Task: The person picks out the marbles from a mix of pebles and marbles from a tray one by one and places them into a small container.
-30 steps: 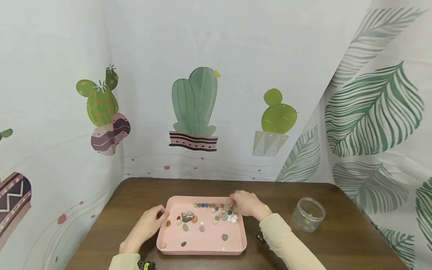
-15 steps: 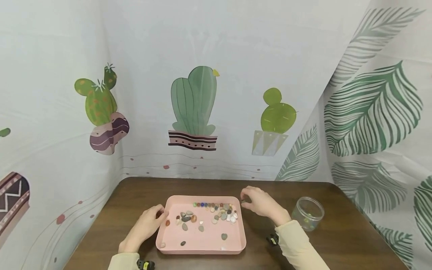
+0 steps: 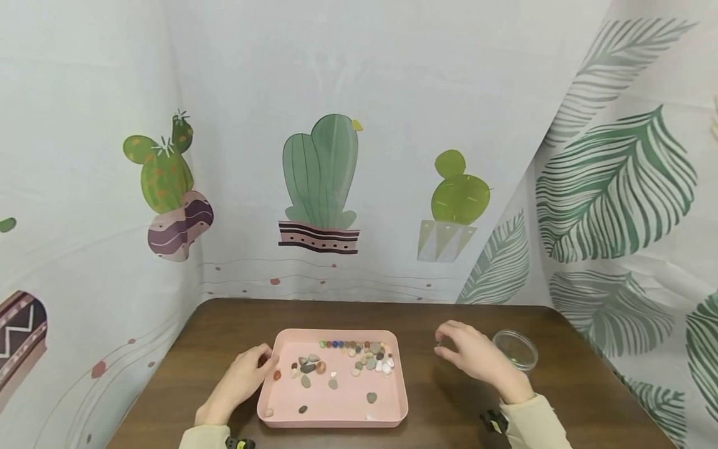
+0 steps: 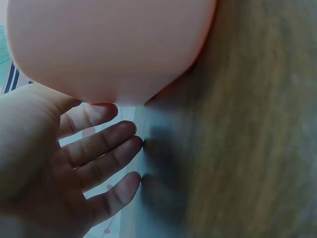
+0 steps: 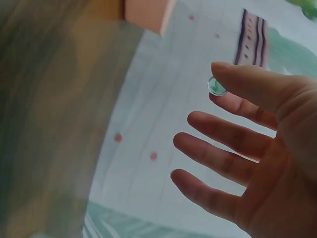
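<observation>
In the right wrist view, my right hand (image 5: 252,144) pinches a clear glass marble (image 5: 216,86) with green inside between thumb and index finger; the other fingers are extended. The head view puts this right hand (image 3: 473,355) over the table, between the pink tray (image 3: 331,423) and a clear round jar (image 3: 515,350), whose near side it covers. At the tray's left side rests my left hand (image 3: 238,380), fingers relaxed. Seen from the left wrist, its fingers are loosely extended beside the tray wall (image 4: 109,49), with the thumb tip hidden behind that wall.
Inside the tray, a row of coloured marbles (image 3: 335,344) lines the far side. White stones (image 3: 383,368) and grey and brown pebbles (image 3: 308,368) are scattered across it. The dark wooden table (image 3: 437,399) ends at a patterned cloth backdrop (image 3: 387,187).
My right hand has left the tray's far right corner and moved right toward the jar, carrying the marble. The left hand stays at the tray's left side.
</observation>
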The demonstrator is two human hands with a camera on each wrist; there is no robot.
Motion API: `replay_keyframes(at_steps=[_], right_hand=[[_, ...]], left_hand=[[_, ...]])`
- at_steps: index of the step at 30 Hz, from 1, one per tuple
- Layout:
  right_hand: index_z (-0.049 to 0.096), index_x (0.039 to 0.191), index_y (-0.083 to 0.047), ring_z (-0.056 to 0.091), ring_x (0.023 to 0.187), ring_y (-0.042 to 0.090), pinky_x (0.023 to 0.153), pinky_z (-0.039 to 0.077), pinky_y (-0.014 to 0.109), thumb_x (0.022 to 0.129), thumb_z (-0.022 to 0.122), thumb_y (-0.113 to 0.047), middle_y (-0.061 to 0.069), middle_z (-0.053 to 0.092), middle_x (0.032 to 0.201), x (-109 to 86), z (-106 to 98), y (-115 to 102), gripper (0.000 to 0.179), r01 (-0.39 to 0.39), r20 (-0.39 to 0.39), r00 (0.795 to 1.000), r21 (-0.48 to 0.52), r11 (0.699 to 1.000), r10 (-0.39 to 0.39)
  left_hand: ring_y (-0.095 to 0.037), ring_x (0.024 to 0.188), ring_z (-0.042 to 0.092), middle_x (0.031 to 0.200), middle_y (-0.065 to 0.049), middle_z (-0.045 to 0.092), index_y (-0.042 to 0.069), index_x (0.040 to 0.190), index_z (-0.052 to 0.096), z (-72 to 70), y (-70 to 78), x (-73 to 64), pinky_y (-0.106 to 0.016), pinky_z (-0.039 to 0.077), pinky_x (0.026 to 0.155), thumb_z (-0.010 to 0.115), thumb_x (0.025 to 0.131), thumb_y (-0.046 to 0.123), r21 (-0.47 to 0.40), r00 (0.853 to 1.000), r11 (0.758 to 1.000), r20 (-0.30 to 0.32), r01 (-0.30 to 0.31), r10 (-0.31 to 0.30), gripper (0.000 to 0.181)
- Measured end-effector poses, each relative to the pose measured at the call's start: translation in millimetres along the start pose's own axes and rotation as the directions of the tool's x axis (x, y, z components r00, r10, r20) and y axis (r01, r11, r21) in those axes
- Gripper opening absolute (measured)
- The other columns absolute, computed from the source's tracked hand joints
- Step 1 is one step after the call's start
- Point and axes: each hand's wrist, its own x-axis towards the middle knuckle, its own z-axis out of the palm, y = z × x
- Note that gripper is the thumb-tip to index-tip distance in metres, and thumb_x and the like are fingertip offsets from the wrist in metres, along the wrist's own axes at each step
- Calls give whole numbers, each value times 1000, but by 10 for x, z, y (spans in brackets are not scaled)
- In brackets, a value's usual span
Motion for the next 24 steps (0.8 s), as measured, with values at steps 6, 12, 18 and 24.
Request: replay_keyframes(at_steps=[6,12,18,24], right_hand=[[61,88,-15,61,85,18,72,49,38,79,81,-13,-5,61,93,-153,-187,173,21,2,-106,994,-34,999,-6],[59,84,-15,61,74,14,62,47,34,75,83,-10,-4,62,88,-306,-403,397,27,-70,-147,987,-48,996,62],[59,86,-13,62,81,27,68,48,45,78,81,-12,0,61,86,-547,-541,681,23,-232,-105,968,-42,972,227],[59,85,-10,55,74,23,65,44,44,80,79,-11,1,56,81,-653,-499,939,20,-288,-85,956,-72,955,282]], left_hand=[[-14,68,45,74,2,49,16,87,59,-5,0,4,-31,38,60,63,96,20,-10,1000,1000,0,-4,4,11],[-14,68,46,76,1,50,15,88,59,-25,9,-8,-32,39,60,63,96,20,-15,1000,1000,6,2,-2,10],[-15,67,45,74,1,48,15,88,59,-23,16,7,-32,38,58,63,96,20,-3,1000,1000,14,-2,2,11],[-15,68,47,75,0,50,13,89,60,-20,27,-5,-33,39,60,63,96,19,-8,1000,1000,13,9,-9,10]])
